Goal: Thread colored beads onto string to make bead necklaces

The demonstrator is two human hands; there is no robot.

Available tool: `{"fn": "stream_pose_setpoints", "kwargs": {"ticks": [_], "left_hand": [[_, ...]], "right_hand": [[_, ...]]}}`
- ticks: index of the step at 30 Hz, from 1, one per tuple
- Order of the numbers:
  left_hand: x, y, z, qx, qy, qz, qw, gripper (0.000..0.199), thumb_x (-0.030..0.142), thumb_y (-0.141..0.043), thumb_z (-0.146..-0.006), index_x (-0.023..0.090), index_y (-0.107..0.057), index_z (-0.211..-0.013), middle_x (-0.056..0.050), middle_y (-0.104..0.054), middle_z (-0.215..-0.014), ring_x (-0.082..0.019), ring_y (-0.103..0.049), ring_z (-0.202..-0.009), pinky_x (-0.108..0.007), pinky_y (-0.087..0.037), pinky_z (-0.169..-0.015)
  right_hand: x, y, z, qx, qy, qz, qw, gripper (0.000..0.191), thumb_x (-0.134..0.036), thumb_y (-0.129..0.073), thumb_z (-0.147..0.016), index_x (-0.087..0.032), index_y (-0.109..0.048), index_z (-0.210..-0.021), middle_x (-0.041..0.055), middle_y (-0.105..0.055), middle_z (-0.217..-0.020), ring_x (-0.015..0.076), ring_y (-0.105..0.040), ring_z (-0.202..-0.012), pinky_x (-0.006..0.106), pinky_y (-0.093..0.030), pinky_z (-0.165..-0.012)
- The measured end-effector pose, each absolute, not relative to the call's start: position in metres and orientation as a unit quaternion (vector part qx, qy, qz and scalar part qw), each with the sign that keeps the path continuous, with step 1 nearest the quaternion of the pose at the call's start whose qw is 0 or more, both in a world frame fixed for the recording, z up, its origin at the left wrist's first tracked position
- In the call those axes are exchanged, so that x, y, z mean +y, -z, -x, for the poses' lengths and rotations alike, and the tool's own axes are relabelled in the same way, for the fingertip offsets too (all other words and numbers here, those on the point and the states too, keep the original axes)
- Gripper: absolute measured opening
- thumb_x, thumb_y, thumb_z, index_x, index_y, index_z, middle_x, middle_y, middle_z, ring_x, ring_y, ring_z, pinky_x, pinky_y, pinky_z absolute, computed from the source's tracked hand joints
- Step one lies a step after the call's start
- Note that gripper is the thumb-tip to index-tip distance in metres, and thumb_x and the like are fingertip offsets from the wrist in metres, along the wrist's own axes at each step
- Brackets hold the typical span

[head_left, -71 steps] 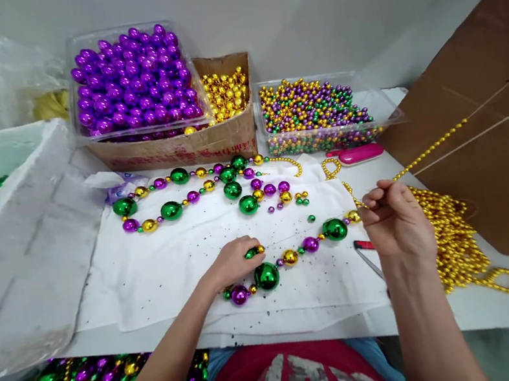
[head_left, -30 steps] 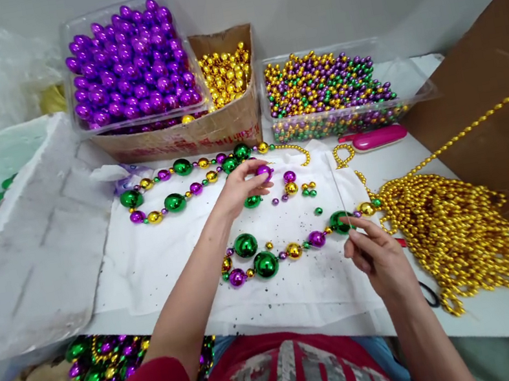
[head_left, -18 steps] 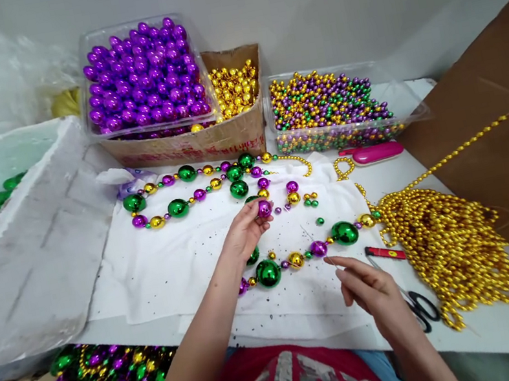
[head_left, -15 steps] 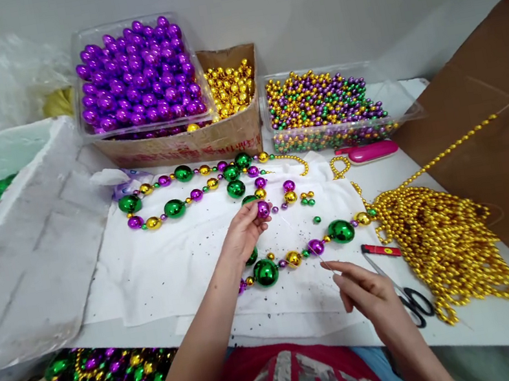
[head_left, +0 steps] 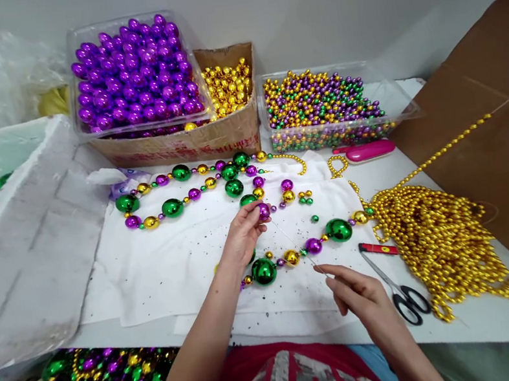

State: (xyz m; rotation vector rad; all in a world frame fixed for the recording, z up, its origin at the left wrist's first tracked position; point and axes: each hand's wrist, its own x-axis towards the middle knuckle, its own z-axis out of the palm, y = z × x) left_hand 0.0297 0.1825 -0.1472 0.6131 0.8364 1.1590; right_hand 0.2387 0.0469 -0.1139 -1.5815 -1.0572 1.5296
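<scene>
My left hand (head_left: 243,235) is closed on a shiny purple bead (head_left: 263,211), pinching it at the fingertips above the white cloth. From that bead a thin pale string (head_left: 293,241) slants down to my right hand (head_left: 360,293), whose thumb and forefinger pinch it. Whether the string passes through the bead I cannot tell. Beyond and beside the hands lies a strand of green, gold and purple beads; a large green bead (head_left: 263,271) and another green bead (head_left: 339,229) belong to its near part. Loose small beads (head_left: 306,198) rest just past my left hand.
Behind stand a tub of purple beads (head_left: 135,73), a carton (head_left: 178,146) with gold beads and a tub of mixed small beads (head_left: 322,100). At right lie scissors (head_left: 404,299), a red cutter (head_left: 379,249), a pink tool (head_left: 369,150) and heaped gold bead chains (head_left: 441,243). A foam box (head_left: 28,250) stands left.
My right hand has shifted slightly left, still pinching the string. My left hand keeps the purple bead in nearly the same place. The whole view has moved a little.
</scene>
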Motion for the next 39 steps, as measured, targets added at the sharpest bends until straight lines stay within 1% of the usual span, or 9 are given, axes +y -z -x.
{"fn": "stream_pose_setpoints", "kwargs": {"ticks": [6, 12, 22, 25, 27, 29, 33, 36, 39], "left_hand": [[0.174, 0.135, -0.038, 0.359, -0.512, -0.313, 0.715, 0.039, 0.023, -0.068, -0.079, 0.022, -0.058, -0.117, -0.008, -0.061, -0.118, -0.012, -0.057, -0.089, -0.022, -0.041, -0.069], [0.168, 0.132, -0.041, 0.352, -0.502, -0.321, 0.722, 0.043, 0.024, -0.069, -0.077, 0.023, -0.058, -0.119, -0.009, -0.062, -0.117, -0.016, -0.057, -0.097, -0.022, -0.041, -0.071], [0.182, 0.125, -0.007, 0.397, -0.578, -0.296, 0.648, 0.030, 0.031, -0.071, -0.076, 0.018, -0.061, -0.101, -0.004, -0.065, -0.090, -0.017, -0.066, -0.076, -0.031, -0.052, -0.073], [0.188, 0.111, 0.017, 0.412, -0.616, -0.276, 0.612, 0.029, 0.042, -0.067, -0.077, 0.016, -0.061, -0.089, -0.004, -0.066, -0.081, -0.013, -0.063, -0.064, -0.024, -0.050, -0.060], [0.189, 0.102, 0.027, 0.408, -0.634, -0.262, 0.603, 0.027, 0.041, -0.066, -0.078, 0.016, -0.062, -0.085, -0.004, -0.066, -0.079, -0.010, -0.060, -0.060, -0.019, -0.047, -0.054], [0.185, 0.096, 0.031, 0.384, -0.632, -0.260, 0.621, 0.020, 0.032, -0.068, -0.078, 0.017, -0.064, -0.091, -0.003, -0.066, -0.082, -0.008, -0.059, -0.062, -0.018, -0.047, -0.057], [0.175, 0.093, 0.024, 0.338, -0.573, -0.267, 0.697, 0.033, 0.017, -0.067, -0.078, 0.018, -0.063, -0.111, -0.004, -0.066, -0.090, -0.013, -0.064, -0.080, -0.025, -0.051, -0.077], [0.173, 0.096, 0.023, 0.334, -0.569, -0.255, 0.706, 0.026, 0.015, -0.065, -0.079, 0.015, -0.064, -0.104, -0.007, -0.066, -0.096, -0.019, -0.065, -0.092, -0.031, -0.050, -0.086], [0.175, 0.099, 0.031, 0.338, -0.588, -0.234, 0.697, 0.015, 0.020, -0.064, -0.081, 0.015, -0.064, -0.096, -0.007, -0.066, -0.096, -0.019, -0.066, -0.088, -0.031, -0.053, -0.081]], "right_hand": [[0.047, 0.121, -0.236, -0.400, -0.583, 0.609, 0.360, 0.046, -0.047, -0.057, -0.083, -0.014, -0.064, -0.114, -0.0046, -0.042, -0.049, 0.0126, -0.039, -0.051, 0.026, -0.031, -0.054], [0.044, 0.129, -0.237, -0.380, -0.594, 0.615, 0.353, 0.050, -0.049, -0.058, -0.082, -0.015, -0.062, -0.119, -0.0041, -0.043, -0.050, 0.0108, -0.037, -0.048, 0.023, -0.026, -0.047], [0.042, 0.117, -0.244, -0.370, -0.582, 0.616, 0.380, 0.045, -0.043, -0.062, -0.081, -0.016, -0.063, -0.117, -0.0029, -0.045, -0.052, 0.0108, -0.040, -0.052, 0.022, -0.025, -0.046], [0.046, 0.111, -0.245, -0.351, -0.581, 0.616, 0.399, 0.045, -0.042, -0.064, -0.079, -0.016, -0.063, -0.116, -0.0035, -0.044, -0.050, 0.0094, -0.033, -0.047, 0.022, -0.020, -0.044], [0.050, 0.107, -0.243, -0.339, -0.587, 0.607, 0.415, 0.043, -0.041, -0.065, -0.079, -0.017, -0.064, -0.115, -0.0041, -0.043, -0.048, 0.0087, -0.030, -0.045, 0.022, -0.017, -0.043], [0.055, 0.101, -0.240, -0.333, -0.588, 0.592, 0.439, 0.038, -0.038, -0.066, -0.078, -0.019, -0.065, -0.112, -0.0036, -0.044, -0.049, 0.0091, -0.032, -0.046, 0.022, -0.017, -0.042], [0.066, 0.079, -0.230, -0.345, -0.560, 0.561, 0.504, 0.029, -0.031, -0.066, -0.079, -0.023, -0.067, -0.106, -0.0010, -0.050, -0.056, 0.0112, -0.041, -0.050, 0.023, -0.024, -0.042], [0.073, 0.061, -0.226, -0.369, -0.519, 0.539, 0.550, 0.026, -0.027, -0.064, -0.080, -0.025, -0.068, -0.106, 0.0032, -0.058, -0.072, 0.0102, -0.043, -0.052, 0.023, -0.024, -0.041], [0.078, 0.054, -0.226, -0.379, -0.494, 0.538, 0.568, 0.024, -0.025, -0.064, -0.080, -0.026, -0.068, -0.104, 0.0055, -0.061, -0.085, 0.0100, -0.044, -0.055, 0.023, -0.026, -0.042]]}}
